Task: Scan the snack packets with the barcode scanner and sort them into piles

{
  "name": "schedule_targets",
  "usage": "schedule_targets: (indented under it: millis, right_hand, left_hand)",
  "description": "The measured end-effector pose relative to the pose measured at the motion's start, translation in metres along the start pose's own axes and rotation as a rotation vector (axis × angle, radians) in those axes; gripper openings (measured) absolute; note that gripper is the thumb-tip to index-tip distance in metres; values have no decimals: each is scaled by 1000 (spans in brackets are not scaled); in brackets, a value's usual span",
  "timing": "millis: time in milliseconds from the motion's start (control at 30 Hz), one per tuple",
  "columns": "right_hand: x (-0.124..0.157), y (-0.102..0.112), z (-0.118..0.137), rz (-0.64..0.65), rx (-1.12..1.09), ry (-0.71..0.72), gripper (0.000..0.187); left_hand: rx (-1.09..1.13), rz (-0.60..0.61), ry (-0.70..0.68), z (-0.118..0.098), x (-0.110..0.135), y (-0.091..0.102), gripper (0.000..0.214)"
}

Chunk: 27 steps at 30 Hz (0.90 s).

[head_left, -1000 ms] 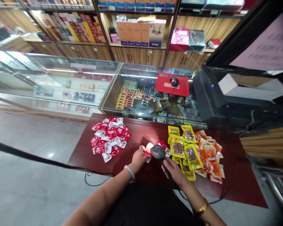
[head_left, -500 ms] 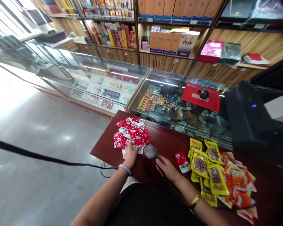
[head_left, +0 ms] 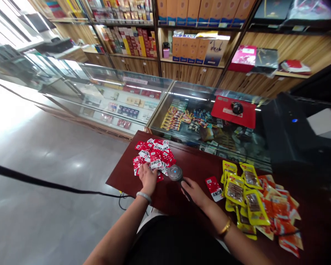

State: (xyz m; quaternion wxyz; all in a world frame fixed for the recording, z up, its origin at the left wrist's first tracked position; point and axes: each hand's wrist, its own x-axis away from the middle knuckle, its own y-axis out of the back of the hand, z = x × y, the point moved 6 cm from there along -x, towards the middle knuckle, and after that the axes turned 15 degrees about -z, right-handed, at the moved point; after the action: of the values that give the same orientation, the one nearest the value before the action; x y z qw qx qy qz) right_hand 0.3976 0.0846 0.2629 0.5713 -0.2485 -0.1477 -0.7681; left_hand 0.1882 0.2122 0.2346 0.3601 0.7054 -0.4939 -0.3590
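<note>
My right hand [head_left: 194, 192] is wrapped round the handle of a handheld barcode scanner [head_left: 175, 172], whose grey head points left with a small blue light on it. At the near edge of a pile of red-and-white snack packets [head_left: 145, 154], my left hand [head_left: 148, 179] pinches one red-and-white packet [head_left: 155, 159] between thumb and fingers, printed side up. Part of the pile is hidden behind that hand. A single red-and-white packet [head_left: 214, 188] lies apart, right of the scanner. Beside it are yellow snack packets [head_left: 235, 189] with brown contents, heaped against orange packets [head_left: 281, 208].
A glass display counter [head_left: 193, 138] borders the dark red tabletop [head_left: 121, 176] at the back, with a red mat [head_left: 223, 106] on it. A black machine [head_left: 289, 136] stands at the right. A black cable [head_left: 57, 186] crosses at left.
My left hand has moved slightly left and nearer me, and a packet now shows between its thumb and fingers. The scanner has shifted slightly, and a blue light shows on its head.
</note>
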Motion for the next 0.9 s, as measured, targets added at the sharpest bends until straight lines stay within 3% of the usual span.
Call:
schedule_targets:
  millis: [133, 333, 467, 667, 767, 900]
  right_hand:
    - [17, 33, -18, -93, -53, -26, 59]
    - [51, 93, -56, -308, -166, -110, 54]
    - [80, 133, -77, -447, -224, -156, 54]
    - [107, 182, -100, -606, -325, -214, 51]
    - [110, 193, -102, -631, -359, -206, 49]
    - [104, 190, -89, -569, -322, -162, 49]
  left_hand:
    - [77, 162, -260, -55, 34, -17, 34]
    - [176, 521, -657, -137, 115, -71, 26]
    - [136, 631, -853, -180, 159, -97, 39]
    - [80, 782, -1298, -236, 215, -121, 43]
    - [13, 825, -1371, -248, 233, -133, 37]
    - [-113, 815, -1234, -247, 228, -144, 31]
